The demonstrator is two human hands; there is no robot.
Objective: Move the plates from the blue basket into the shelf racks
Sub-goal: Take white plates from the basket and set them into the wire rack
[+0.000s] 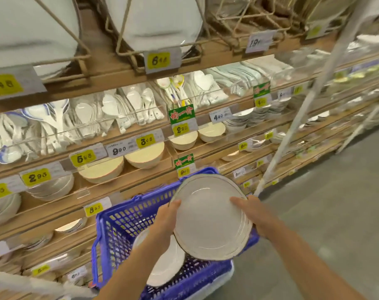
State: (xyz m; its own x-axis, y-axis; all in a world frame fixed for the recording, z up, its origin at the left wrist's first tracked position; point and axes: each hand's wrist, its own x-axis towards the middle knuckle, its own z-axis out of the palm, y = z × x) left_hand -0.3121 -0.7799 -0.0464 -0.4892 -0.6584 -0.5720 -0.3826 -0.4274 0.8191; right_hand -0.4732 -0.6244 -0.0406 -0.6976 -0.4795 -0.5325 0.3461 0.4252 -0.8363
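White glazed round plates [210,219], thin-rimmed and stacked, are gripped at opposite edges by your left hand [166,221] and right hand [256,215], above the blue lattice basket [123,221] where another plate [169,267] rests inside

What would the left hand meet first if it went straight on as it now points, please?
Likely the shelf edge behind the blue basket; the left hand, gripping the plates, seems above its rim, though depth is unclear.

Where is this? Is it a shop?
Most likely a shop, in the tableware aisle. Yellow price tags hang along the shelves, bowls and spoons sit in rows, and the left hand and right hand hold plates over a blue basket.
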